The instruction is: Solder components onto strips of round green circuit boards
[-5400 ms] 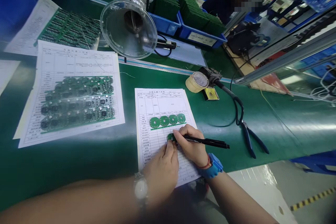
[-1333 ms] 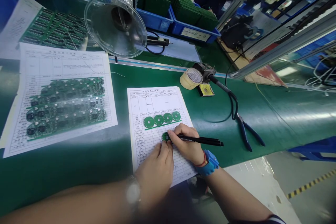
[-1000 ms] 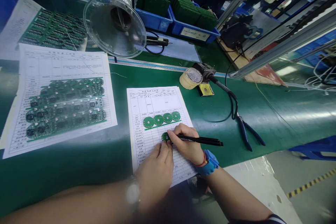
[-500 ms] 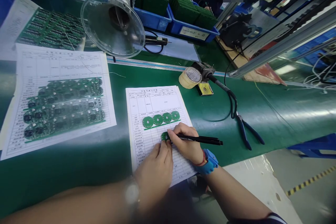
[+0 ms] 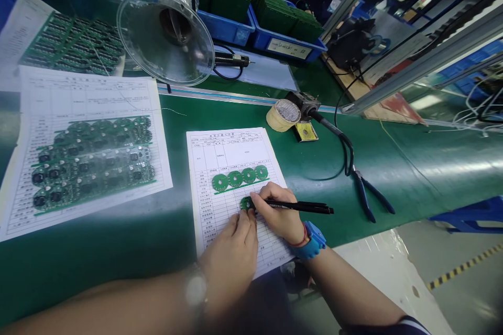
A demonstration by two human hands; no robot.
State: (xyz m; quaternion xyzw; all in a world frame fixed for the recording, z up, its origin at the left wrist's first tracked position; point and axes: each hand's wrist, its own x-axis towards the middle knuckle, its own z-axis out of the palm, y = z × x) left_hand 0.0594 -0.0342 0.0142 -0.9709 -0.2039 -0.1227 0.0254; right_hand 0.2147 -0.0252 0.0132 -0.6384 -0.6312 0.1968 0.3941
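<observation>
While the right hand (image 5: 278, 214) is gripping a pen (image 5: 314, 208) over the form (image 5: 243, 153), the left hand (image 5: 231, 243) is steadying a single disc (image 5: 244, 203) near the form's middle; whether its grip is closing on the disc, I cannot tell. Four joined discs (image 5: 234, 179) are lying on the form's upper half. Work on the single disc is looking unfinished; whether the four are waiting or finished is not showing.

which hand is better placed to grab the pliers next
Right, I'd judge: the right hand is nearer the pliers, though holding a pen; the left hand is farther, touching a green board.
</observation>
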